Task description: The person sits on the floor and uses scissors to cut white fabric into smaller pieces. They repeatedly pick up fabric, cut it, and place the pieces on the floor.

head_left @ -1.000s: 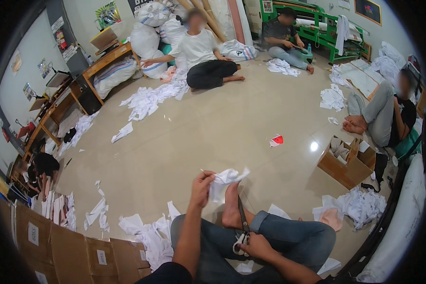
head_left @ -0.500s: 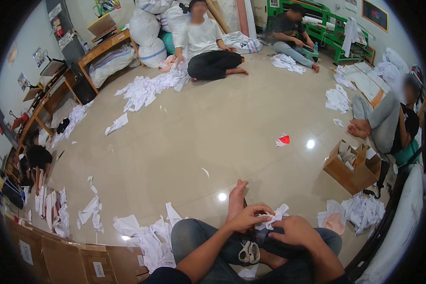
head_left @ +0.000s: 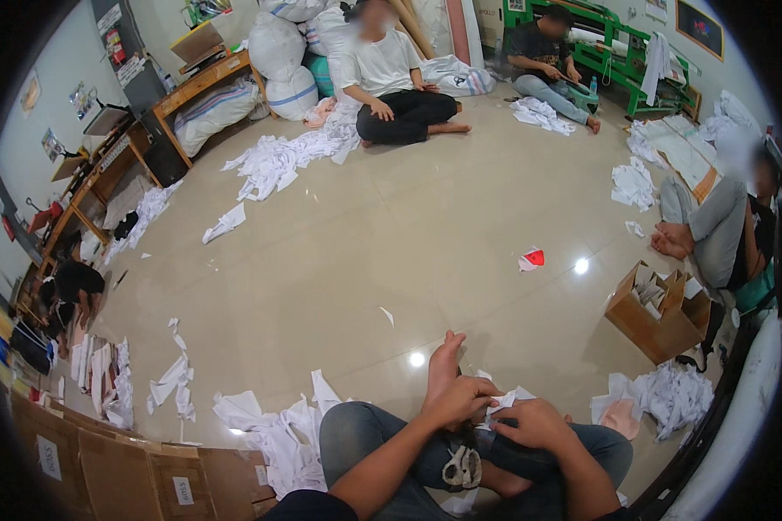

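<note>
Over my crossed legs, my left hand (head_left: 466, 400) is closed, pinching a small piece of white cloth (head_left: 506, 399) between thumb and fingers. My right hand (head_left: 533, 424) is closed on the same cloth from the other side, its fingertips close to the left ones. Part of the cloth is hidden behind the hands. Below them on my lap rests a pale, double-looped object (head_left: 462, 467), like wrapped scissor handles; its other end cannot be made out. Beside my left knee a heap of white cloth scraps (head_left: 288, 438) lies on the floor.
More white scraps (head_left: 676, 398) lie at my right, near an open cardboard box (head_left: 658, 314). Closed cardboard boxes (head_left: 139, 473) stand at lower left. A red-and-white scrap (head_left: 532, 259) is on the tiles. Several people sit around the room, one beside a big cloth pile (head_left: 278, 165).
The cloth between my hands has been drawn in and shows less spread. The person in white has moved a hand from the cloth pile to the lap. The whole view has shifted slightly.
</note>
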`<state>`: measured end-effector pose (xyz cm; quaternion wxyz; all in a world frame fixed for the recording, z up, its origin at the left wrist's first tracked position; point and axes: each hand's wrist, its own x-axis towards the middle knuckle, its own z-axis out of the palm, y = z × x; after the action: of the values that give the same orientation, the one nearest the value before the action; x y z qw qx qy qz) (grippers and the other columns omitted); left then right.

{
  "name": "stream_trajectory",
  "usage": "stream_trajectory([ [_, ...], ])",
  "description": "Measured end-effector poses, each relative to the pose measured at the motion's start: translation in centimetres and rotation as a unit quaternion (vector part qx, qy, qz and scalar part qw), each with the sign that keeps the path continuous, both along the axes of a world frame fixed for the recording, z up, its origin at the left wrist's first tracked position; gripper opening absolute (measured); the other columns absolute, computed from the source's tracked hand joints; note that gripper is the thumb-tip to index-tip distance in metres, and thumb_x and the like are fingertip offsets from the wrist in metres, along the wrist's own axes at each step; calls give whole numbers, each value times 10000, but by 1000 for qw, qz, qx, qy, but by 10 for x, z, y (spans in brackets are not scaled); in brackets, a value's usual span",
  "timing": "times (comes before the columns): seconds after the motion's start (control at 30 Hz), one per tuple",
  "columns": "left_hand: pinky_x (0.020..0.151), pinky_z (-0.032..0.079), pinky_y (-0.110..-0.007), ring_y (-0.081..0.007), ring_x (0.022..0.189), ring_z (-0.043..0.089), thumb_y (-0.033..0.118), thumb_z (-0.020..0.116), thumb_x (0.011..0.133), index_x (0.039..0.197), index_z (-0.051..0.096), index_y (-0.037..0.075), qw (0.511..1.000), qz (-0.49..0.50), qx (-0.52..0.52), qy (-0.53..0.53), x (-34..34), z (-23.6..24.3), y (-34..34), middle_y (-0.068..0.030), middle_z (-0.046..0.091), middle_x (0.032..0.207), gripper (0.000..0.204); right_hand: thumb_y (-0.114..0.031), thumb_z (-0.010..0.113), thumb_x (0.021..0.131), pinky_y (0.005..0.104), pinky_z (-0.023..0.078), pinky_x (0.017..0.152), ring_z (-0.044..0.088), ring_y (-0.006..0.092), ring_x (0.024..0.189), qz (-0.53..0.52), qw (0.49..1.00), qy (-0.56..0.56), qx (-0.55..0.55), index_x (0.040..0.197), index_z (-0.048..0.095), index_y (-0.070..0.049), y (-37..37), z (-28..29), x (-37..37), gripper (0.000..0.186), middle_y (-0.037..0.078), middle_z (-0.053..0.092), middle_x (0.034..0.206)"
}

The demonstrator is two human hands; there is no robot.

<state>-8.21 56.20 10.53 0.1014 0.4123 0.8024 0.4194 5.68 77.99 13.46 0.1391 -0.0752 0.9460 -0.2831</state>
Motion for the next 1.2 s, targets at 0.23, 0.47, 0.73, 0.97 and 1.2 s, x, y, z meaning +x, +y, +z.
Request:
stream_trajectory([
  [0.23,1048,581,-361,-238,1151,804,122,907,1000,1210,887,9,994,61,95,9,-3,-12,4,-174,794,1374,240,-368,810,1053,519,657,886,825,388,1010,-10,995,104,0,1249,882,-204,-3,-6,1,266,112,840,1152],
  [0.47,1423,273,-539,-438,1778,265,169,1034,873,1068,918,70,921,132,252,-268,-11,-61,11,-239,371,1867,248,-325,822,1040,483,677,905,835,352,1083,11,989,148,15,1264,859,-186,-18,1,-2,265,98,780,1484],
  [0.73,1132,561,-396,-329,1473,628,379,963,998,1127,864,-36,983,132,117,41,-21,-75,10,-244,548,1709,445,-294,851,999,506,668,924,828,363,1049,10,989,141,47,1206,832,-150,-19,1,-1,252,110,741,1510],
  [0.97,930,558,-356,-166,1051,712,355,773,1164,1322,782,-45,908,65,148,-386,-1,-68,14,-83,779,1111,430,-308,853,988,517,668,908,829,359,1023,21,980,172,96,1235,823,-147,-17,-13,-2,296,129,730,1494],
  [1.2,1269,415,-444,-308,1541,495,227,769,1122,1516,688,-34,957,167,175,-158,7,-46,18,-186,553,1621,480,-367,866,991,502,684,950,834,382,1047,31,984,135,109,1280,823,-131,-30,-9,1,375,162,705,1588],
])
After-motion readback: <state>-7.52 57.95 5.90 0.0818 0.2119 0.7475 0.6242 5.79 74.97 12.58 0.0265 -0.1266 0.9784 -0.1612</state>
